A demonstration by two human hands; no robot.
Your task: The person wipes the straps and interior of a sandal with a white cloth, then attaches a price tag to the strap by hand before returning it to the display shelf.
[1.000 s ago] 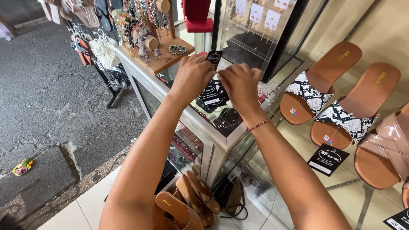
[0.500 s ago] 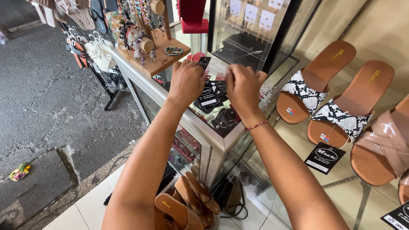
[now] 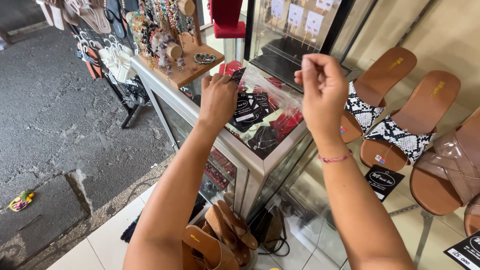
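Note:
My left hand (image 3: pixel 218 98) rests over the top of a glass display case (image 3: pixel 235 145) and pinches a small black card (image 3: pixel 237 76). A clear plastic sleeve (image 3: pixel 272 89) stretches from that card up to my right hand (image 3: pixel 322 87), which is raised above the case with its fingers closed on the sleeve's upper end. More black cards (image 3: pixel 248 107) lie on the glass just under my left hand.
A wooden tray (image 3: pixel 186 70) with beaded bracelets stands at the case's far end, next to a red stand (image 3: pixel 226 19). Brown and snake-print sandals (image 3: pixel 395 107) sit on a glass shelf at right. More sandals (image 3: pixel 220 237) stand on the tiled floor below. Pavement lies at left.
Both hands were close together on the cards atop the case. My right hand has lifted up and to the right, drawing the clear sleeve out; the left hand stayed low on the card.

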